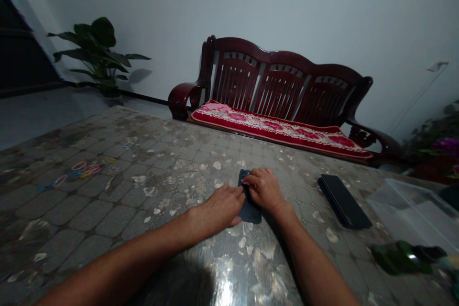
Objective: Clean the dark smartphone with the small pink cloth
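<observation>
Patterned table [107,191]: left hand [220,208], right hand [264,189] on phone [251,214]; black case [344,201] near.

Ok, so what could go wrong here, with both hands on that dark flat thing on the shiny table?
1. The table cover looks glossy, so the dark blue flat thing may slide under the left hand and the right hand, which lie on top of it.
2. The light is dim and the hands hide most of it, so a slip could go unnoticed.
</observation>
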`<state>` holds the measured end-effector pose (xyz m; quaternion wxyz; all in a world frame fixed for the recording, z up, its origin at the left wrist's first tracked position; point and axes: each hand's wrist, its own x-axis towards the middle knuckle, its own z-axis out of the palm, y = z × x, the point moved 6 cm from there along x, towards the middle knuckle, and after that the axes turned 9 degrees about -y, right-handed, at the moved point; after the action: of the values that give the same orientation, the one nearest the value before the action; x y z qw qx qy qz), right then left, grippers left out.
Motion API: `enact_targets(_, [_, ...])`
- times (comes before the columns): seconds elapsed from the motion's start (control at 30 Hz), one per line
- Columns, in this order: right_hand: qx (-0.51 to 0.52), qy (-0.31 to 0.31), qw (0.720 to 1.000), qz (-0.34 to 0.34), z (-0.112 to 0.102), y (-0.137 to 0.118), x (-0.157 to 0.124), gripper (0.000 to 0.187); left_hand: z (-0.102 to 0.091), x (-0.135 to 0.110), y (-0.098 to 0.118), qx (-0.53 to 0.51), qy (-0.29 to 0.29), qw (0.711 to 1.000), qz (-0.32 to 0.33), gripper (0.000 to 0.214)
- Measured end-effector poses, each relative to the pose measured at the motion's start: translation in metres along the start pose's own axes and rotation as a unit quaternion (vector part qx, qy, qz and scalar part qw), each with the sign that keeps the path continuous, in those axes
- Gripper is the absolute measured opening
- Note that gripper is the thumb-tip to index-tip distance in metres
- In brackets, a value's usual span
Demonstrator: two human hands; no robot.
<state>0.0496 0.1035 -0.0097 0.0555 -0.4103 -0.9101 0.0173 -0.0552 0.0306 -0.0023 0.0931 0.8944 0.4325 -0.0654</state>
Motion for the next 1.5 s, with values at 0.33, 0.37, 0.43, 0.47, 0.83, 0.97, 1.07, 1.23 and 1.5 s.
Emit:
enact_targets(0.33, [-0.053,0.04,0.99,0.128,-0.007,0.031,0.0,0.027,0.001,0.001,-0.003,-0.005,0.033,0.998,0.049,0.027])
enact_targets(0.37, [-0.054,0.046,0.989,0.133,-0.008,0.032,0.001,0.027,0.001,0.001,-0.003,-0.012,0.037,0.998,0.058,0.028])
enact_targets(0.43, [-0.052,0.046,0.989,0.134,-0.006,0.034,0.002,0.027,0.0,0.001,-0.004,-0.026,0.041,0.996,0.072,0.029])
enact_targets(0.47, [-0.049,0.043,0.99,0.128,-0.005,0.034,0.002,0.027,-0.001,0.002,-0.005,-0.032,0.042,0.996,0.076,0.028])
enact_targets(0.83, [0.04,-0.002,0.999,0.02,0.002,0.032,-0.002,0.029,0.003,0.008,-0.012,-0.051,0.046,0.994,0.09,0.034])
enact_targets(0.97, [0.022,0.006,0.999,0.038,-0.001,0.04,0.0,0.026,0.004,0.01,-0.013,-0.049,0.03,0.995,0.085,0.031])
enact_targets(1.07, [-0.004,0.019,0.997,0.069,-0.002,0.044,0.002,0.023,0.004,0.011,-0.013,-0.052,0.021,0.995,0.083,0.033])
enact_targets(1.23, [0.006,0.002,0.998,0.062,0.001,0.04,-0.002,0.023,0.005,0.01,-0.012,-0.055,0.024,0.995,0.077,0.04])
enact_targets(1.5, [-0.002,0.031,0.996,0.084,-0.005,0.044,-0.013,0.023,0.01,0.012,-0.001,-0.041,0.056,0.997,0.023,0.031])
